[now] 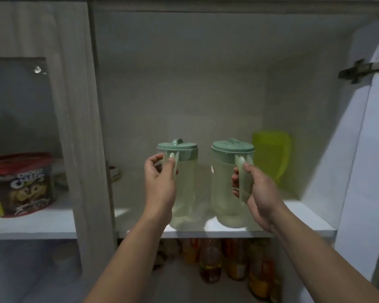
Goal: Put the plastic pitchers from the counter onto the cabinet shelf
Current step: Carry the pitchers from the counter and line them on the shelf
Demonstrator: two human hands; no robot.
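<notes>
I see the cabinet shelf (pixel 304 217) carrying both pitchers near its front edge. The left pitcher (pixel 185 186) and right pitcher (pixel 224 189) look empty, so I judge them light, stiff, somewhat slick; the handles are the place to hold. My left hand (pixel 160 182) curls loosely at its handle; my right hand (pixel 258 191) wraps its handle firmly.

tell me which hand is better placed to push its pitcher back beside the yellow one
Right. The right hand grips the right pitcher, which stands just in front of the yellow pitcher. The left hand and left pitcher are farther away.
</notes>
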